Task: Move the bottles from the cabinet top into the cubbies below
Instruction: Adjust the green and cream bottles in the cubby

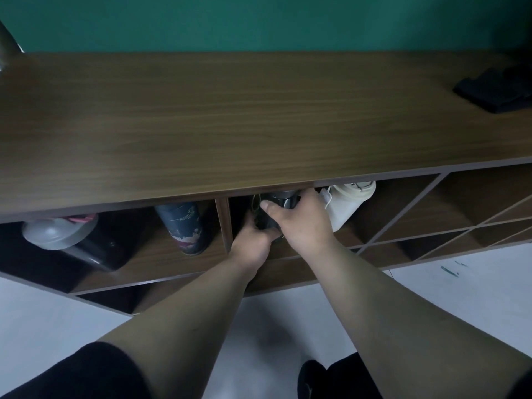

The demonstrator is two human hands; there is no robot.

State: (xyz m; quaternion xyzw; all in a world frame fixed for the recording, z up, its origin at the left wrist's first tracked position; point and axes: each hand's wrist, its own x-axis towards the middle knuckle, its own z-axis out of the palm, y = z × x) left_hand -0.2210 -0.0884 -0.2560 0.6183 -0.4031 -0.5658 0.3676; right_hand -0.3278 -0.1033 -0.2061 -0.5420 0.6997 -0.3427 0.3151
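Both my hands reach into the middle cubby under the wooden cabinet top [259, 116]. My left hand [253, 243] grips the lower part of a dark bottle [266, 218], and my right hand [305, 223] wraps its upper part, near the metallic cap. A white bottle [344, 205] stands just right of it in the same cubby. In the left cubby a dark blue patterned bottle [185, 228] leans, and a black bottle with a grey lid [66, 237] sits further left. The dark bottle is mostly hidden by my fingers.
A black folded cloth [495, 87] lies at the right end of the cabinet top. Diagonal lattice cubbies [449, 220] fill the cabinet's right side. A vertical divider [223, 223] separates the left and middle cubbies. A pale floor [460, 298] lies below.
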